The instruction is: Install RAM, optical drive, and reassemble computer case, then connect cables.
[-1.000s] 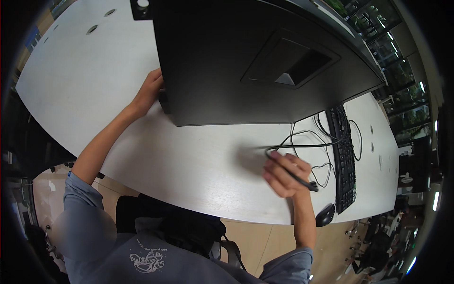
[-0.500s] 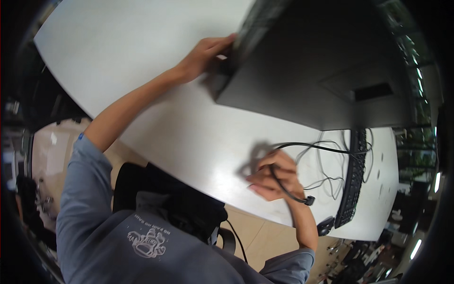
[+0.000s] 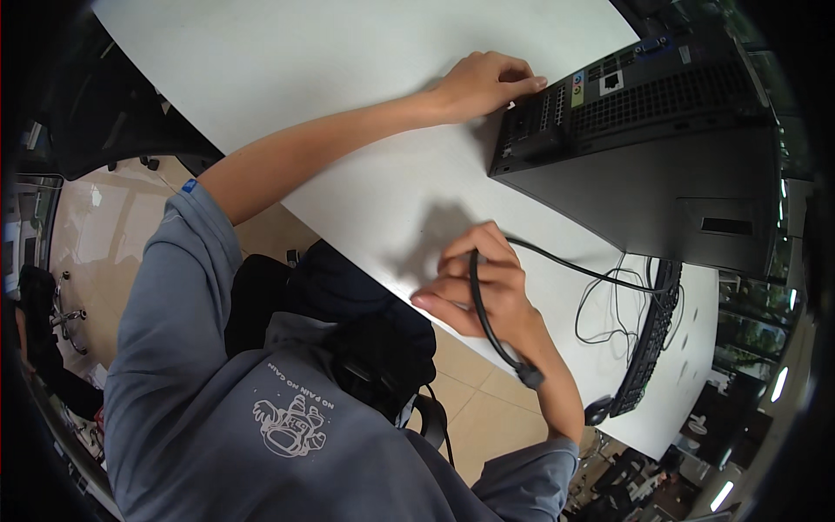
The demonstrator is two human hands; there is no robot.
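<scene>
A black computer tower [image 3: 609,183] sits on the white desk, its back panel [image 3: 600,91] of ports and grilles facing up and left in the head view. My left hand [image 3: 487,85] reaches to the panel's near-left edge, with fingers curled and one fingertip against it. Whatever the curled fingers grip there is hidden. Lower down, above the desk's near edge, my right hand [image 3: 487,283] has a black cable [image 3: 478,300] looped through its fingers. The cable's plug end [image 3: 528,376] hangs over my wrist, and the other stretch runs right toward the keyboard.
Right of the tower lie a black keyboard [image 3: 648,348], a mouse [image 3: 597,410] and thin tangled wires [image 3: 600,313]. The white desk [image 3: 348,70] spreads to the left. Behind its near edge are a dark chair [image 3: 261,300] and tiled floor.
The tower's back panel, blurred before, now shows plainly, and the tower appears further right. My left hand has shifted right with it. My right hand still holds the cable, slightly higher and left.
</scene>
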